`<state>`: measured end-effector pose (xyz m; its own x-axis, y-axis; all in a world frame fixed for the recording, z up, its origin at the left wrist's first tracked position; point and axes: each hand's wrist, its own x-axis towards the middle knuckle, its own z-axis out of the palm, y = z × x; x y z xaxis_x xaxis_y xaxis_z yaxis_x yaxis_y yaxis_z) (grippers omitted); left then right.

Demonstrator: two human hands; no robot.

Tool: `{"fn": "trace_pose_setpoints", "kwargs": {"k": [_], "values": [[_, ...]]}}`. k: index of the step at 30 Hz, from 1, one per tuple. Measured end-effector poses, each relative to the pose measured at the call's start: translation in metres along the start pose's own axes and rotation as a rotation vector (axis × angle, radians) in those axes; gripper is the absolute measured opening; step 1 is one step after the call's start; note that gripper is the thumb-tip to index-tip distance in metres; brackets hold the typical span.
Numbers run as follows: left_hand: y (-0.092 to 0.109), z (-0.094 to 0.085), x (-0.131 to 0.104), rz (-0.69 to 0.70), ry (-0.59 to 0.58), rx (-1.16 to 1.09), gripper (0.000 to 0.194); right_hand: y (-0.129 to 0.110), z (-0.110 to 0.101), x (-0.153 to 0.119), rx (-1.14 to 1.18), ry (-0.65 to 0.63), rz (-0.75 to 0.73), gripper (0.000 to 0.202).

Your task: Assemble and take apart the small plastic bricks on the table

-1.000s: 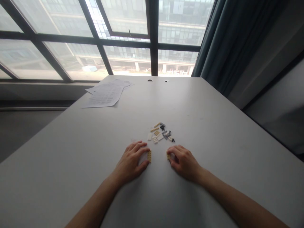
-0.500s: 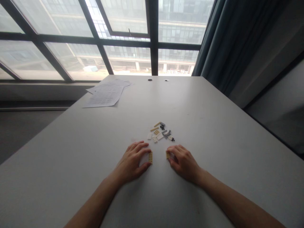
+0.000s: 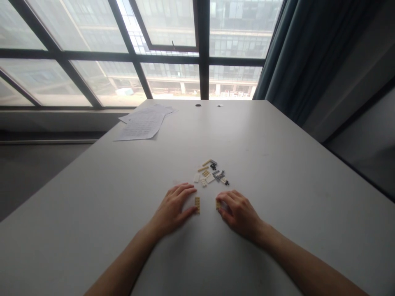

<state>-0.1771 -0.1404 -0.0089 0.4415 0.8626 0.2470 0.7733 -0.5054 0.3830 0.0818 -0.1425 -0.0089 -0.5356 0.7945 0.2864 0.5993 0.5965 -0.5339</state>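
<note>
My left hand (image 3: 176, 207) rests on the table with its fingers apart. Its thumb tip is at the lower end of a tan studded building plate (image 3: 197, 204), which lies flat; the index finger is clear of it. My right hand (image 3: 237, 209) pinches a second tan studded plate (image 3: 217, 204) between thumb and fingers, which partly cover it. Beyond both hands lies a loose pile of small building bricks: a white plate (image 3: 210, 178), a square tan plate (image 3: 205, 173), long tan strips (image 3: 203, 169), grey pieces (image 3: 217, 175) and black pieces (image 3: 213, 166).
Printed paper sheets (image 3: 143, 123) lie at the far left of the white table (image 3: 277, 164). Two round cable holes, one of them a dark hole (image 3: 198, 105), sit near its far edge. Windows stand behind, and a dark curtain (image 3: 286, 61) hangs at the right.
My left index finger has lifted off the tan plate, opening the grip. My right hand keeps its pinch. The whole view has shifted slightly.
</note>
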Motion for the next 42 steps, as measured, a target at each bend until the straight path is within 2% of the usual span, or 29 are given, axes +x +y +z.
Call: {"fn": "trace_pose_setpoints", "kwargs": {"k": [6, 10, 14, 18, 21, 23, 26, 29, 35, 40, 42], "values": [[0.004, 0.003, 0.03, -0.143, 0.133, 0.095, 0.037, -0.002, 0.002, 0.003, 0.004, -0.011, -0.014, 0.023], [0.01, 0.007, 0.056, -0.141, 0.124, 0.199, 0.036, -0.002, 0.002, 0.003, 0.018, -0.006, -0.015, 0.027], [0.007, 0.014, 0.066, -0.144, 0.102, 0.235, 0.027, -0.001, 0.002, 0.002, 0.052, 0.01, -0.012, 0.032], [0.003, 0.015, 0.063, -0.108, 0.143, 0.195, 0.019, 0.0, 0.002, 0.002, 0.148, 0.057, 0.015, 0.032], [0.014, 0.007, 0.055, -0.02, 0.239, 0.113, 0.02, -0.003, -0.004, 0.004, 0.318, 0.138, 0.149, 0.027], [0.03, 0.002, 0.047, 0.06, 0.329, 0.023, 0.023, -0.011, -0.008, 0.006, 0.575, 0.172, 0.286, 0.023], [0.056, 0.0, 0.033, 0.159, 0.433, -0.111, 0.022, -0.027, -0.01, 0.008, 1.06, 0.115, 0.402, 0.024], [0.073, 0.002, 0.023, 0.201, 0.483, -0.181, 0.017, -0.038, -0.006, 0.008, 1.299, 0.083, 0.451, 0.023], [0.078, 0.002, 0.017, 0.249, 0.527, -0.274, 0.014, -0.036, -0.006, 0.007, 1.369, 0.228, 0.552, 0.023], [0.079, 0.008, 0.013, 0.281, 0.594, -0.271, 0.035, -0.033, -0.017, 0.007, 1.264, 0.147, 0.477, 0.02], [0.079, 0.01, 0.012, 0.279, 0.586, -0.256, 0.038, -0.033, -0.019, 0.006, 1.207, 0.11, 0.472, 0.019]]}}
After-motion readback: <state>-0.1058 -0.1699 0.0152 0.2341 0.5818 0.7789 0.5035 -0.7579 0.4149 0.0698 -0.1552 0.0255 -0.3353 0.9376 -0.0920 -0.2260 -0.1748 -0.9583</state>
